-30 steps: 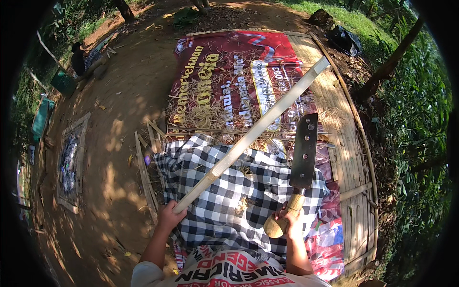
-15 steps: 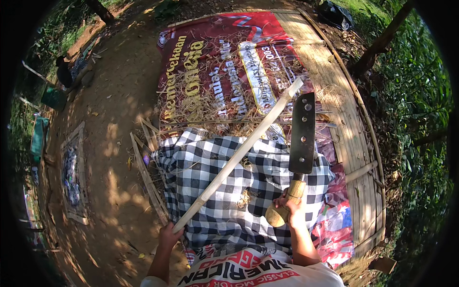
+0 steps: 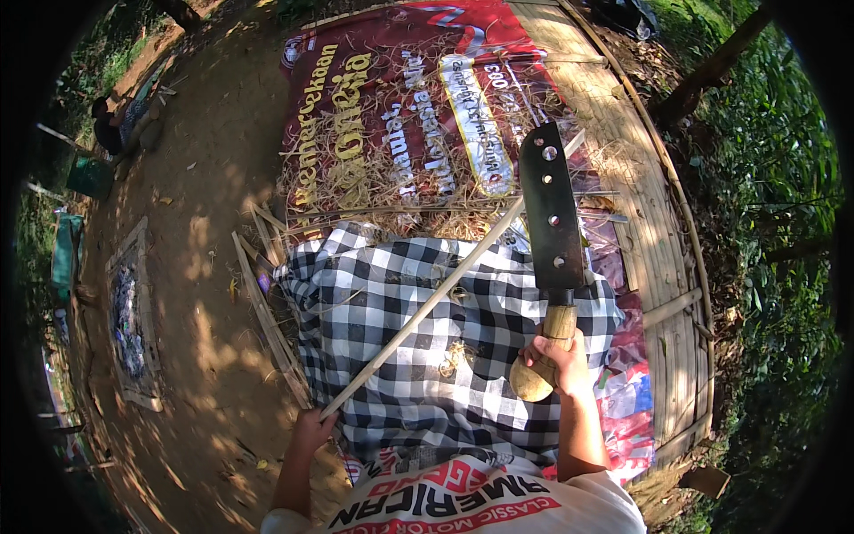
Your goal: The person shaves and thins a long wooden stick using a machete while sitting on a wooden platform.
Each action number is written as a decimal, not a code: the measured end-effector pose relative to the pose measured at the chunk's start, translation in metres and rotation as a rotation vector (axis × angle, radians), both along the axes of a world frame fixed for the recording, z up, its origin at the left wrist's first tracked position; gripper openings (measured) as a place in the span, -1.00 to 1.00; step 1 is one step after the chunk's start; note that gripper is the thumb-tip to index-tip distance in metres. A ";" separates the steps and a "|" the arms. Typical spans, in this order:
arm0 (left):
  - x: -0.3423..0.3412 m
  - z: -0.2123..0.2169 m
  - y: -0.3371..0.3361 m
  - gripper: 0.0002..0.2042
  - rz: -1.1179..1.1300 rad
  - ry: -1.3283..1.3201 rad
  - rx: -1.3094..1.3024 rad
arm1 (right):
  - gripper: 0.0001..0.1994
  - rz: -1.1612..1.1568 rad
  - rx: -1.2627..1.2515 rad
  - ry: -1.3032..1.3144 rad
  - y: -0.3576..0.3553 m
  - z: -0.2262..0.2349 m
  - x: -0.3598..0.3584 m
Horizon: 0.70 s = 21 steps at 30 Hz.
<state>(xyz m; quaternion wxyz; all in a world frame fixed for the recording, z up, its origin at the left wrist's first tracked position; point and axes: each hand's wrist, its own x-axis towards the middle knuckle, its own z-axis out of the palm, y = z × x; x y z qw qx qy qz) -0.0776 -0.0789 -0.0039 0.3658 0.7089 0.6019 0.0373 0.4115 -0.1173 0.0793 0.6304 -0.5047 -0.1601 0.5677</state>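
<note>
Right at the near edge, a pale printed shirt (image 3: 587, 507) is showing, and two bare forearms are reaching out from it. On the left, the person's left hand (image 3: 311, 430) is grasping the near end of a long, pale strip (image 3: 422, 317), its fingers curling around it. The strip is slanting away to the far right across a black-and-white checked cloth (image 3: 391, 320), where a little clump of shavings (image 3: 455, 359) is lying. Near right, the right hand (image 3: 560, 363) is clenching its fingers around the wooden handle of a big knife (image 3: 553, 214). Its dark, holed blade is pointing away and crossing in front of the strip's far part; whether the two are touching, I can't tell. Some split pieces (image 3: 271, 329) are resting on the left, beside the cloth. Beyond it, a red banner (image 3: 391, 27) is spreading over a slatted bamboo platform (image 3: 663, 347), with curly shavings scattering across its print. Far off to the left, another person (image 3: 108, 132) is keeping low by the dirt ground's edge.
</note>
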 end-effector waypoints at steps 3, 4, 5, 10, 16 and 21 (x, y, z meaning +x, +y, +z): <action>0.010 0.008 0.002 -0.67 0.027 0.010 -0.025 | -0.90 0.034 -0.071 -0.031 0.000 0.003 0.004; 0.012 0.010 0.003 -0.67 0.022 0.028 -0.023 | -0.89 0.031 -0.087 -0.025 -0.002 0.001 0.002; 0.012 0.013 0.002 -0.66 0.025 0.046 -0.022 | -0.89 0.036 -0.102 -0.017 -0.003 -0.001 0.001; 0.010 0.010 0.007 -0.63 0.082 -0.033 -0.165 | -0.84 0.064 -0.113 0.089 -0.012 0.009 0.010; 0.009 0.004 0.016 -0.62 0.005 0.037 -0.121 | -0.86 0.009 -0.081 0.078 -0.001 0.026 0.024; 0.009 0.006 0.017 -0.70 0.050 0.018 -0.208 | -0.78 0.220 -0.239 0.003 -0.017 0.005 0.015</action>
